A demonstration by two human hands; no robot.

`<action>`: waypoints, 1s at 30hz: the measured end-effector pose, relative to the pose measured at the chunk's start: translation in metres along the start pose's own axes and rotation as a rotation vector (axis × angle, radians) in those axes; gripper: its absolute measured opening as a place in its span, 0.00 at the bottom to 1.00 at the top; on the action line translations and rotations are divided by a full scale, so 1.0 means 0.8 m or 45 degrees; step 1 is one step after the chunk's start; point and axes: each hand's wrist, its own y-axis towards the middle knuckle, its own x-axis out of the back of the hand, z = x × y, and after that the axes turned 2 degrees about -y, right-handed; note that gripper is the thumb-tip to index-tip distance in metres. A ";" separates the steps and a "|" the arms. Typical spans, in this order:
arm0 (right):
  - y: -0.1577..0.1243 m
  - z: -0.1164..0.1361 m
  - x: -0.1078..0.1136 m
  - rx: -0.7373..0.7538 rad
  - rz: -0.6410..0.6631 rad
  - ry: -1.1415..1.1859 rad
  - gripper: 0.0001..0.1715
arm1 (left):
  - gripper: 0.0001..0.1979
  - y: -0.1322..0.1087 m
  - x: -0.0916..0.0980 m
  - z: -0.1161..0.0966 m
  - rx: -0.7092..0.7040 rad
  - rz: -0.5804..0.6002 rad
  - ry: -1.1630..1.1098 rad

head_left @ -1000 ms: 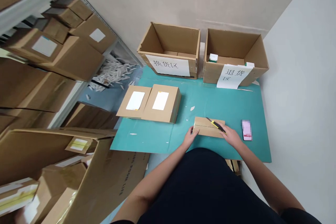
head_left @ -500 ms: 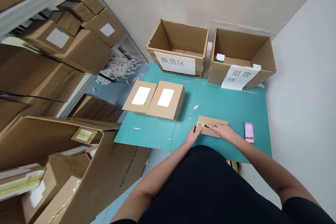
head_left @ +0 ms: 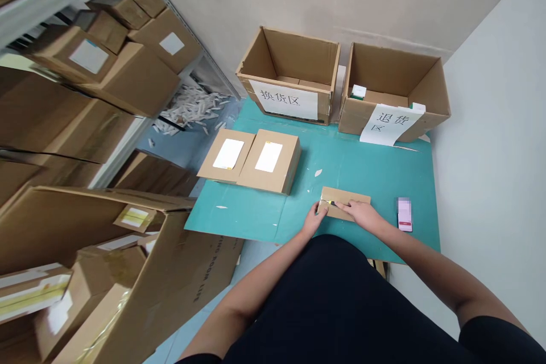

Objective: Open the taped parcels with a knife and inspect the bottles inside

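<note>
A small flat cardboard box (head_left: 346, 194) lies near the front edge of the teal table. My right hand (head_left: 359, 213) is closed around a yellow and black utility knife (head_left: 332, 203), its tip at the left end of the box top. Wrapped on the box's left front corner, my left hand (head_left: 314, 220) grips it, thumb on top. Two brown cartons with white labels, a left one (head_left: 214, 165) and a right one (head_left: 251, 170), sit side by side farther left.
Two open boxes with paper signs, one left (head_left: 292, 100) and one right (head_left: 347, 114), stand along the back. A phone (head_left: 405, 218) lies at right. At left are a loaded shelf (head_left: 115, 156) and a big carton (head_left: 179, 278) holding parcels.
The knife tip has shifted slightly left toward the box's end. My left hand keeps its place on the corner, and the view has tilted very slightly.
</note>
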 end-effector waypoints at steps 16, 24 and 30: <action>-0.013 0.003 0.007 -0.030 0.041 -0.034 0.43 | 0.32 -0.001 -0.004 -0.004 0.022 0.033 -0.027; -0.015 0.004 0.015 -0.022 0.138 -0.108 0.44 | 0.31 -0.001 -0.006 -0.005 0.032 -0.024 -0.018; -0.018 0.008 0.019 -0.011 0.127 -0.130 0.43 | 0.31 -0.001 -0.008 -0.004 0.016 -0.012 -0.033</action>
